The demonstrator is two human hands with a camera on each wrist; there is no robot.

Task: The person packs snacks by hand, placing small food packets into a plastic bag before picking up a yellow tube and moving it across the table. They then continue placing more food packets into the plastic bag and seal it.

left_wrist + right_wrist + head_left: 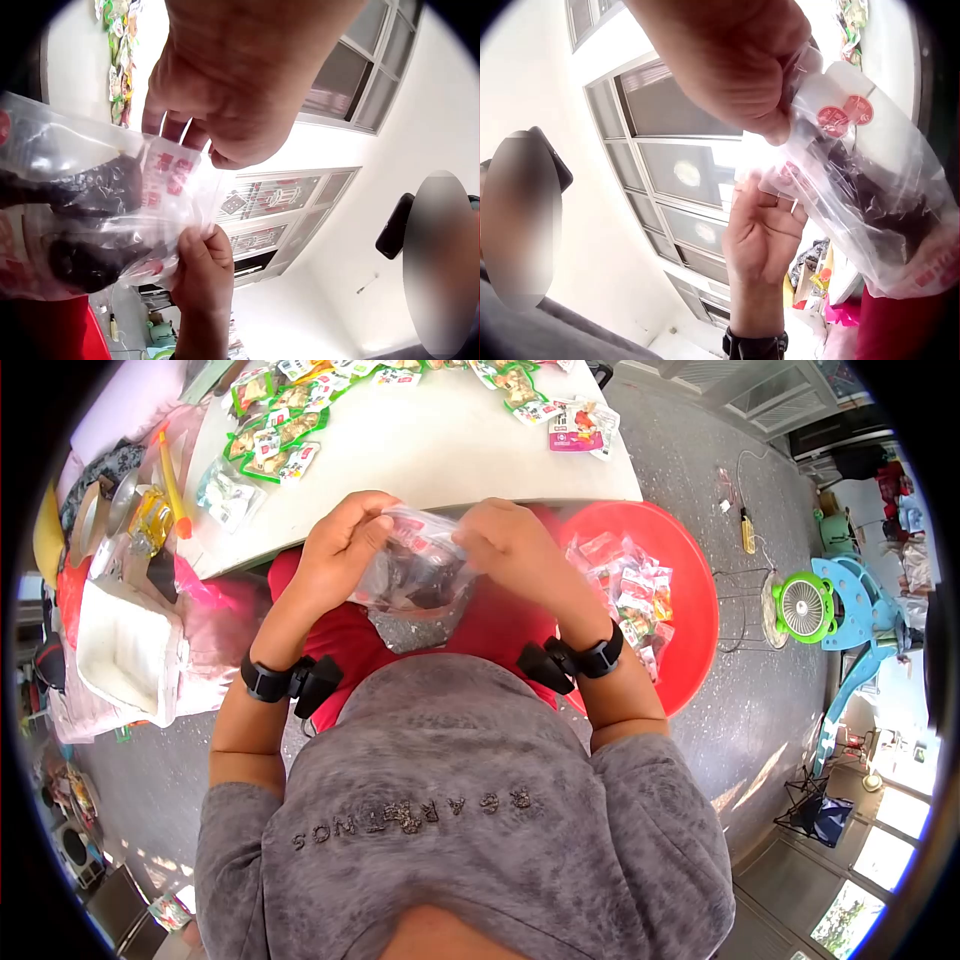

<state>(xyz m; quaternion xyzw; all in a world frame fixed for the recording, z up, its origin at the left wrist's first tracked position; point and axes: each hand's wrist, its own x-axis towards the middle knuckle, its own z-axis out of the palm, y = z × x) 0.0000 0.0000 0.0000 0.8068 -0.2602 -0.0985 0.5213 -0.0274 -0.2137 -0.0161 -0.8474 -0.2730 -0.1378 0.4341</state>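
A clear plastic bag with red print and dark contents hangs between both hands above the lap. The left hand pinches its top edge at one side, thumb against fingers. At the other side the right hand grips the top edge. In the left wrist view the bag shows dark lumps inside, held by the left hand above and the right hand below. The right wrist view has the bag with round red labels, the right hand and the left hand.
A white table ahead carries green-edged packets and a pink packet. A red basin with small packets stands at the right. On the left are a white foam box and a clear bag. A green fan stands farther right.
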